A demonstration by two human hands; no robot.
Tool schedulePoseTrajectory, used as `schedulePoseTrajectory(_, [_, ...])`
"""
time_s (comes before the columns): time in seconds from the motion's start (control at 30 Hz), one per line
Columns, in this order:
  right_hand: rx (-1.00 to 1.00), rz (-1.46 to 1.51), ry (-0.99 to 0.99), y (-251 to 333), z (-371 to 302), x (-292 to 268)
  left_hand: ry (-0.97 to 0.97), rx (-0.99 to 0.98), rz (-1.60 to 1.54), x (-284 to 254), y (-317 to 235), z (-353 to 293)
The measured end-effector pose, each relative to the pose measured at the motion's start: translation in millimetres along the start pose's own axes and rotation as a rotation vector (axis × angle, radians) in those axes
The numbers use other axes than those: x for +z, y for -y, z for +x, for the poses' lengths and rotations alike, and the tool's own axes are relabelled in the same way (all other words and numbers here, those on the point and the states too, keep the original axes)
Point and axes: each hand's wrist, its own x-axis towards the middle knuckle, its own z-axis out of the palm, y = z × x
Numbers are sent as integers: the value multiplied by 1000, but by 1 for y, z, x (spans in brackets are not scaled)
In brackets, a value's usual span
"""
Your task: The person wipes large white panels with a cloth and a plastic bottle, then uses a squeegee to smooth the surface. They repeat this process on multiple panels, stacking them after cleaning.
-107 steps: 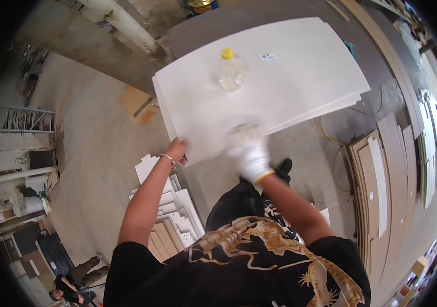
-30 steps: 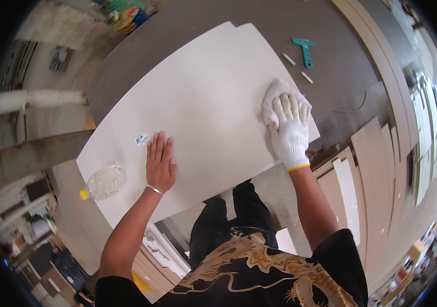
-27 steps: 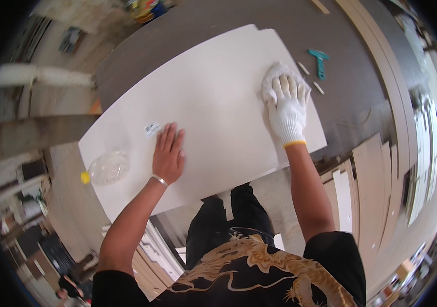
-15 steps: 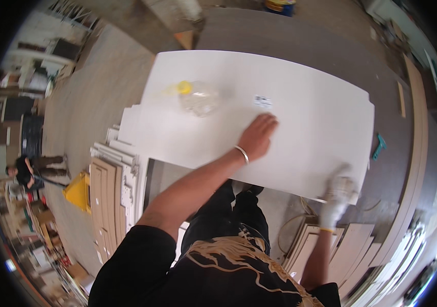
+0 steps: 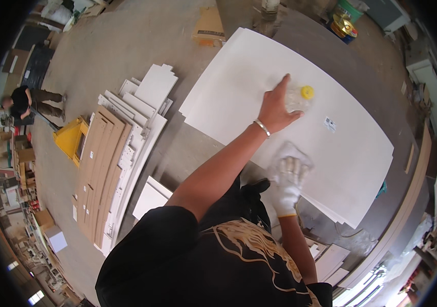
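L hand (image 5: 276, 109), fingers spread beside bottle (image 5: 299, 97), upper ctr; gloved R hand (image 5: 287, 184), grip too blurred to tell, best presses cloth (image 5: 291, 150) flat on panel (image 5: 354, 161).

A dark brown table (image 5: 361, 77) carries a stack of white boards (image 5: 341, 163), their edges slightly out of line and one end reaching out over the floor (image 5: 141, 46). Beside the stack lie a teal scraper (image 5: 382, 190) (partly hidden by the boards' edge) and a short wooden strip (image 5: 409, 158). The top board bears a clear bottle (image 5: 294, 100) with a yellow cap, a small sticker (image 5: 330, 124) and a white cloth (image 5: 291, 150).
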Motion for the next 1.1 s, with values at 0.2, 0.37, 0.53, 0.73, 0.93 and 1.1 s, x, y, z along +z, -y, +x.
schedulePoseTrajectory(0.2, [-391,194,109,91,64,-25,117,-223,95,-9,-4,4])
schedulePoseTrajectory(0.37, [-469,276,256,32,33,-31,70,-271,103,-7,-16,0])
schedulePoseTrajectory(0.53, [-273,-67,245,-35,-15,-51,82,-380,92,-11,-42,-17])
schedulePoseTrajectory(0.73, [-613,154,156,111,95,11,38,-311,56,-1,-94,-43])
schedulePoseTrajectory(0.93, [-753,311,-70,147,133,16,195,-206,131,32,-124,-53])
schedulePoseTrajectory(1.1, [-381,239,78,-31,22,-53,298,-105,115,99,-159,-74])
